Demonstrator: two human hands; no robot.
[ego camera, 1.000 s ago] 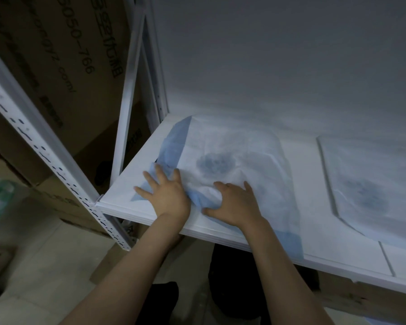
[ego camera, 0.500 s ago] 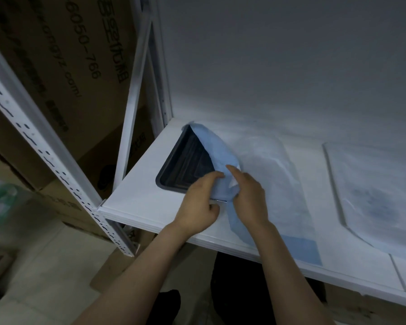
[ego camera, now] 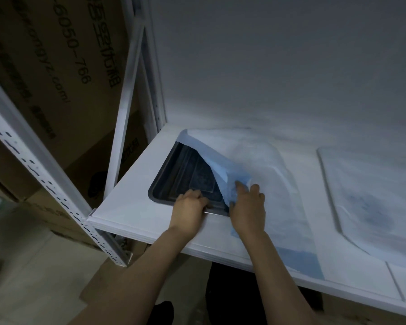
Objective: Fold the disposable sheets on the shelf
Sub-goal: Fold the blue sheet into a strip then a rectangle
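A thin blue-and-white disposable sheet (ego camera: 263, 165) lies on the white shelf (ego camera: 131, 207), with its left corner folded back to the right. The fold uncovers a dark tray (ego camera: 185, 174) that sits under the sheet. My left hand (ego camera: 190, 207) rests on the tray's near rim with its fingers curled over the edge. My right hand (ego camera: 249, 207) presses the folded-over blue flap down, fingers spread. A second sheet (ego camera: 373, 195) lies flat on the shelf to the right.
The shelf's white perforated upright (ego camera: 45, 179) and a diagonal brace (ego camera: 127, 109) stand at the left. Cardboard boxes (ego camera: 45, 66) are stacked behind them. A grey wall (ego camera: 267, 66) backs the shelf. The floor lies below the shelf's front edge.
Both hands lifted the sheet's left corner and carried it right, uncovering the dark tray. The left hand has since let go of the sheet and dropped onto the tray's rim.
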